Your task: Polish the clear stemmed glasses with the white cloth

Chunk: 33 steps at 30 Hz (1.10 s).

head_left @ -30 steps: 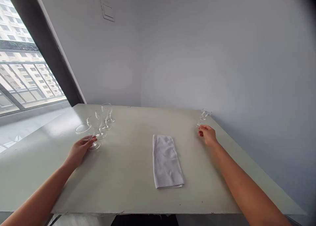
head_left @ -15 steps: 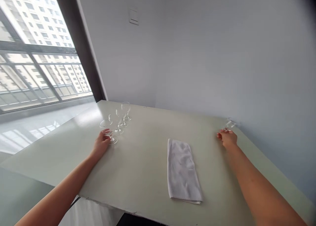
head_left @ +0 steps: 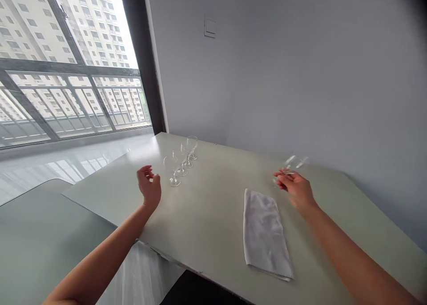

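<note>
My right hand grips a clear wine glass low down, around the stem; its bowl points up and away and looks blurred. Nothing is in my left hand, whose fingers are curled but apart, just left of a row of stemmed wine glasses. The nearest wine glass stands upright beside that hand, not touching it. Several more line up behind it, the farthest wine glass near the table's back edge. A folded pale grey cloth lies flat on the table, nearer to me than my right hand.
The light table runs back to a grey wall bearing a white switch. Large windows fill the left side. A lower greenish surface adjoins the table at the left.
My left hand has let go of the nearest wine glass and drawn away from it. My right hand has lifted its wine glass and moved it leftward. The view has shifted left.
</note>
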### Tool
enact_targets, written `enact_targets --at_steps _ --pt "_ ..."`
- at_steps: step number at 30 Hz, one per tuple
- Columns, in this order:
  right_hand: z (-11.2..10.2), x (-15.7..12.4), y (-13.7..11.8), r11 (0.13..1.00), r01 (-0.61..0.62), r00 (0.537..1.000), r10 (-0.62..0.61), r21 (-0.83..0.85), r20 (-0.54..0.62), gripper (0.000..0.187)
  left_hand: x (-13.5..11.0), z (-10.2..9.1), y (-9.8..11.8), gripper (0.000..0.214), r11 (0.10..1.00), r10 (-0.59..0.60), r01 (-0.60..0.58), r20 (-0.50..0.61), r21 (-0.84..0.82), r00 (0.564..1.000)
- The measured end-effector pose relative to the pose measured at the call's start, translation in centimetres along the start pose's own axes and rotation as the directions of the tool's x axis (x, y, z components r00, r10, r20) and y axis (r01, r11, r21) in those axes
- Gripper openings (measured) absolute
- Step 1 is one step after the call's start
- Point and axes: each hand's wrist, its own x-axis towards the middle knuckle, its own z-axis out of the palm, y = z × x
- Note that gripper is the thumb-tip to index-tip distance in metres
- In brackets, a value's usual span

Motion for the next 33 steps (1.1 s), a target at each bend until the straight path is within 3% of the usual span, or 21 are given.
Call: enact_targets --at_steps 2,3,5,8,11,13,16,18,21,26,33 --pt "3.9 -3.7 -2.0 1.0 0.018 0.982 -0.021 0.019 0.189 0.045 -2.2 0.1 2.6 0.032 0.996 -0.004 0.028 0.288 -0.081 0.958" --pt "5.7 -5.5 -2.8 1.0 0.015 0.96 -0.018 0.014 0.278 0.049 -3.4 0.2 3.9 0.033 0.99 -0.004 0.066 0.448 -0.123 0.894" --pt "8.8 -9.1 -3.8 1.0 -0.002 0.891 -0.005 0.014 0.455 0.054 -5.8 0.6 6.4 0.033 0.979 0.016 0.13 0.693 -0.157 0.721" --pt "11.9 -13.1 -4.0 1.0 -0.015 0.771 -0.005 0.026 0.637 0.055 -8.8 1.0 8.9 0.032 0.952 0.041 0.24 0.857 -0.19 0.514" --pt "13.3 -15.4 -3.7 0.998 -0.007 0.71 -0.034 0.055 0.703 0.05 -10.2 1.2 9.9 0.03 0.883 0.013 0.421 0.906 -0.209 0.423" --pt "13.3 -16.0 -3.7 0.999 0.007 0.689 -0.035 0.042 0.724 0.046 -10.2 0.9 9.7 0.03 0.874 -0.014 0.444 0.904 -0.196 0.427" --pt "12.2 -15.9 -3.6 0.997 0.06 0.681 -0.013 -0.039 0.732 0.046 -8.7 0.2 8.4 0.027 0.94 -0.061 0.317 0.854 -0.125 0.517" --pt "10.8 -15.2 -3.4 0.993 0.075 0.703 0.015 -0.095 0.711 0.045 -7.0 -0.5 6.9 0.027 0.964 -0.127 0.263 0.793 -0.043 0.595" --pt "8.2 -13.8 -2.9 0.987 0.038 0.766 0.072 -0.156 0.639 0.038 -4.4 -1.6 4.0 0.033 0.947 -0.261 0.319 0.694 0.048 0.671" --pt "3.8 -11.7 -2.1 0.977 0.007 0.883 0.095 -0.215 0.46 0.034 -2.0 -3.1 0.2 0.042 0.908 -0.383 0.401 0.638 0.125 0.668" --pt "-0.3 -10.4 -0.6 0.954 -0.001 0.948 0.097 -0.3 0.303 0.034 -1.5 -3.6 -1.1 0.048 0.896 -0.435 0.382 0.631 0.228 0.642"
